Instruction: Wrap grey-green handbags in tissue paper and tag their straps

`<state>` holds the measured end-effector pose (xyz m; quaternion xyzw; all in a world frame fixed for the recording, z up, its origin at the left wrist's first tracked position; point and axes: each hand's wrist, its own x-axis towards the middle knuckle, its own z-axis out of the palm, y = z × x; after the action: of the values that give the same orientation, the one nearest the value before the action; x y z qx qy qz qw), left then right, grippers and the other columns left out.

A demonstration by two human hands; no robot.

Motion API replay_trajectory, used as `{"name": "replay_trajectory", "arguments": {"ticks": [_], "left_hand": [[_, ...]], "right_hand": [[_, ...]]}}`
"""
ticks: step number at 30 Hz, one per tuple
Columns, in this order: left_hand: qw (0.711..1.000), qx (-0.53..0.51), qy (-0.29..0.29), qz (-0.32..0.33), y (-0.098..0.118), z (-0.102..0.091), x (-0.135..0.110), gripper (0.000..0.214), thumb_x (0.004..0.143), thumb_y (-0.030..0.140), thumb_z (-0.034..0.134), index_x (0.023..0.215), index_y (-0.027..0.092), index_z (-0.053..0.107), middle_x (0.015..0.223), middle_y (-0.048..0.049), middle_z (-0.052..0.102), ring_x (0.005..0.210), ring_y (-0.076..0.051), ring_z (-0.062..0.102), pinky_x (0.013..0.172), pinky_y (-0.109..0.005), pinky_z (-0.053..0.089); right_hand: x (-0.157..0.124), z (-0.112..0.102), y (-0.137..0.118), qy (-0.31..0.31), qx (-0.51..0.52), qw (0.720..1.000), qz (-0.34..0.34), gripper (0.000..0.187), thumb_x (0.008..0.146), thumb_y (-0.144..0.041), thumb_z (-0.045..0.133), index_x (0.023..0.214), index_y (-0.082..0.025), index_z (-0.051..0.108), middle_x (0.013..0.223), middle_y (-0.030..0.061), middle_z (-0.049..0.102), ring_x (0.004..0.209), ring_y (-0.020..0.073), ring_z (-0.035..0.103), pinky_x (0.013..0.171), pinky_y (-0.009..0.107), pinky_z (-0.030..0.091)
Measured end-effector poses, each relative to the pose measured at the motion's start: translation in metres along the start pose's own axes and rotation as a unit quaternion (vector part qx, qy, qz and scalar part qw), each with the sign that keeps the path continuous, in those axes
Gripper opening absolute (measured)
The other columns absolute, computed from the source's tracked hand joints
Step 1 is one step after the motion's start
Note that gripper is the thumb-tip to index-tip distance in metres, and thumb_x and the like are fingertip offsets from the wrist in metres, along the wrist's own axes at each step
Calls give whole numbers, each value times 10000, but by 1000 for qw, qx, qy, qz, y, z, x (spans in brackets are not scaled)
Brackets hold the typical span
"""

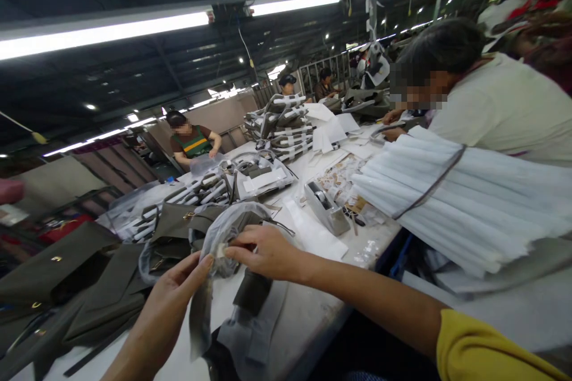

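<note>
A curved bag strap (pixel 232 220) wrapped in clear plastic film arches over the worktable in front of me. My left hand (pixel 179 289) pinches its near side between thumb and fingers. On the other side, my right hand (pixel 266 250) has its thumb and fingertips closed at the wrapping, by a small pale patch (pixel 221 250) that looks like tape or a label. Below my hands hangs a dark olive bag part (pixel 252 293) with pale sheet material beneath it. Dark olive bags (pixel 84 256) with gold-coloured fittings lie to the left.
A grey tape dispenser (pixel 326 208) stands right of my hands. Beyond it lies a tied bundle of pale sheets (pixel 465 190) at the table's edge. Wrapped bag pieces (pixel 281 125) are stacked farther back. A co-worker in a light shirt (pixel 504 107) leans in at right; another person (pixel 192 140) works across.
</note>
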<state>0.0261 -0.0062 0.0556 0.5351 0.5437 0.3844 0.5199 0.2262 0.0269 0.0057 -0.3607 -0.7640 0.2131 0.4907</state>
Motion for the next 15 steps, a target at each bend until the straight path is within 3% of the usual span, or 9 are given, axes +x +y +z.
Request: {"name": "replay_trajectory", "arguments": {"ticks": [2,4,8,11,15], "left_hand": [[997,-43,53,-31,-3,-6,-1,570,664,409,850,1178,240,675,928,-27,772,829,-248,726,690,-289,592],[989,-71,119,-44,-6,-11,-2,595,601,370,890,1141,227,685,860,-23,773,754,-234,730,596,-252,582],[974,-125,179,-52,-12,-15,-2,673,492,353,935,1106,229,688,850,-21,775,742,-252,733,554,-259,583],[971,-135,188,-54,-16,-8,0,665,501,415,926,1096,224,699,869,-33,777,826,-297,734,656,-328,611],[979,-83,188,1,-20,-2,1,506,576,529,864,962,218,760,904,-49,777,1022,-346,690,917,-423,557]], "right_hand": [[3,-11,33,-42,-50,998,14,261,944,-413,580,923,-224,759,870,6,725,820,123,622,765,221,429],[11,-24,76,-78,-130,983,103,185,928,-327,606,997,-246,758,960,-6,748,886,126,648,798,210,436],[47,-38,164,-109,-206,951,204,161,923,-195,588,962,-157,739,970,61,737,956,188,658,860,299,475],[79,-24,209,-132,-246,926,255,202,951,-306,598,1052,-146,671,1082,71,682,997,206,643,895,403,520],[102,11,242,-144,-280,897,310,307,949,-356,607,1189,-164,607,1216,88,617,1060,227,621,904,445,536]]}}
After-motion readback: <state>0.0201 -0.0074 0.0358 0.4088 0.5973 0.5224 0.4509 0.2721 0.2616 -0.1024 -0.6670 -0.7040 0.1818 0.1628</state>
